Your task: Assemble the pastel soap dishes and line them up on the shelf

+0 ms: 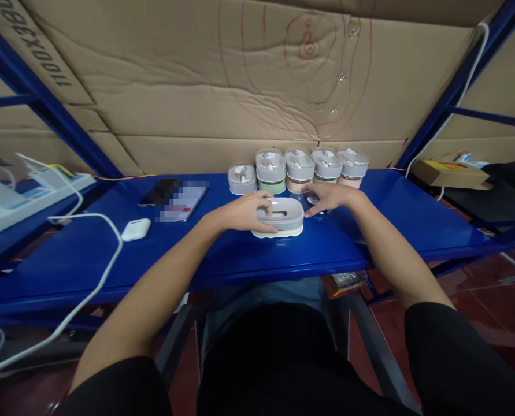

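Observation:
An oval light-grey container [289, 219] with a slot in its top and a cream, wavy-edged base sits near the middle of the blue table. My left hand [254, 212] grips its left end, fingers bent over the top and thumb low at the front. Just right of it is a clear plastic cover [312, 199] bearing a round sticker. My right hand [329, 197] has its fingers and thumb around this cover, which it partly hides. Behind, similar boxes with clear covers stand in a row, such as a green-based one [271, 171] and a lower grey one [242, 179].
On the left of the blue table [222, 257] lie a phone [186, 202], a dark phone-like object [159, 192] and a white earbud case [136, 229]. A white cable [103, 277] crosses the left side. Cardboard [174, 86] walls off the back; blue posts flank it.

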Available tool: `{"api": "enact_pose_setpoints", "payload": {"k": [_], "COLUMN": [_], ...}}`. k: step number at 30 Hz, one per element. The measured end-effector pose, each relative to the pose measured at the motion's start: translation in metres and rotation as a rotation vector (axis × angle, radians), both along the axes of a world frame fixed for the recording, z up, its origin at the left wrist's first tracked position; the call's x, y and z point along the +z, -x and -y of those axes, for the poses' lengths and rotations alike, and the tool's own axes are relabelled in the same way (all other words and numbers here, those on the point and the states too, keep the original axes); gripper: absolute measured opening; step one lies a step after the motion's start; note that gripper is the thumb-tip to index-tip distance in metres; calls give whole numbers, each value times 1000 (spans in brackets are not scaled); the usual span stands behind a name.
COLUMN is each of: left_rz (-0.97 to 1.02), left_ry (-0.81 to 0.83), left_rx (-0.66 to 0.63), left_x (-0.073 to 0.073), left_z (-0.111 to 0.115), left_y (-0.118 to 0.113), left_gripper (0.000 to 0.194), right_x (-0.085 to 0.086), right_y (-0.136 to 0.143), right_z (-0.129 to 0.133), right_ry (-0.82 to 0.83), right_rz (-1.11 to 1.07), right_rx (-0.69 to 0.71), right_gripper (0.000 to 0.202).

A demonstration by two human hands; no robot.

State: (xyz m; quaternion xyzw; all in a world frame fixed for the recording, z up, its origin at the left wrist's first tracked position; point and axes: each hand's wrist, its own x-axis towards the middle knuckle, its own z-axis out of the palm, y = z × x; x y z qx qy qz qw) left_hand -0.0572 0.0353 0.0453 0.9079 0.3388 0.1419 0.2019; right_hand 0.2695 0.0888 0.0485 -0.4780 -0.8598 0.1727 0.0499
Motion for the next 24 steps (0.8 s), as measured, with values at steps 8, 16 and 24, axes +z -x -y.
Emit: {"api": "enact_pose_setpoints", "payload": {"k": [8,16,24], "left_rz": [-71,-118,2], "left_ry": [-9,41,55], "left_rx": [7,41,36], "left_x": [-4,-10,-17], "left_z": [5,3,-9], "left_y": [-7,-6,3], "left_gripper": [70,129,150], "right_x": [7,32,34], "right_y": [8,3,25], "right_z": [8,26,44], "right_ry": [35,-25,-87], "right_rz": [79,66,-180], "right_rx": [-47,-136,191], "right_gripper": [102,103,88]}}
